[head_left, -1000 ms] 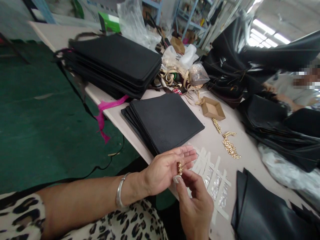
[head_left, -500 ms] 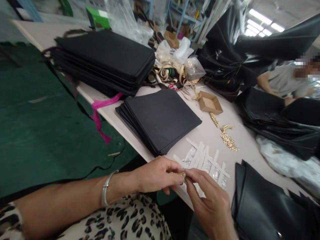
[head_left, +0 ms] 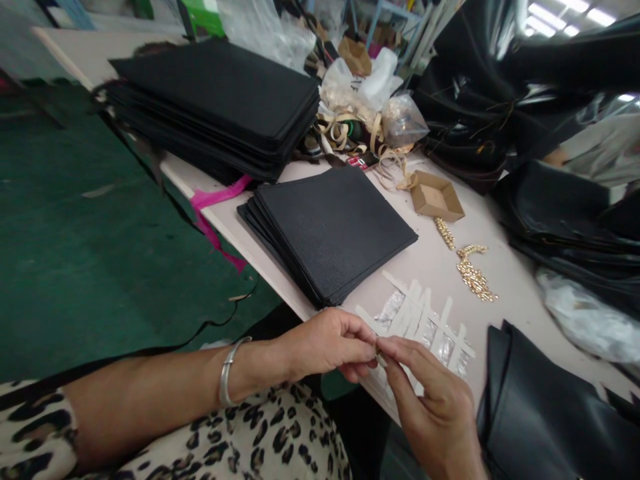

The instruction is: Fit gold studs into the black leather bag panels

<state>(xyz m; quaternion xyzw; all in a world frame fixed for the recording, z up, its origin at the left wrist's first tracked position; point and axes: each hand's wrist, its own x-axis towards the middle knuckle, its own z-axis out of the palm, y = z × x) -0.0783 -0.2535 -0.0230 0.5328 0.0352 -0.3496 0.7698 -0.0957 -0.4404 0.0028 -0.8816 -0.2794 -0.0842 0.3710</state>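
My left hand (head_left: 325, 343), with a silver bangle at the wrist, meets my right hand (head_left: 440, 400) at the table's near edge. Both are closed in a pinch on one small gold metal piece (head_left: 379, 356), mostly hidden by the fingertips. Just beyond them, white tape strips (head_left: 415, 310) cross over clear plastic stuck to the tabletop. A stack of black leather panels (head_left: 335, 233) lies ahead of my left hand. Farther right, loose gold metal pieces (head_left: 475, 280) lie in a pile, with a short row of similar gold pieces (head_left: 444, 233) by a small cardboard box (head_left: 437, 197).
A taller stack of black panels (head_left: 215, 100) stands at the far left, with a pink strip (head_left: 217, 200) hanging over the edge. Plastic bags (head_left: 403, 119) and beige tape clutter the back. Black leather pieces (head_left: 545, 400) lie at right. A co-worker's sleeve (head_left: 605, 150) shows behind.
The view has shifted slightly, so the table things sit farther right. My hands remain together, and the gold piece is now more covered by my fingertips.
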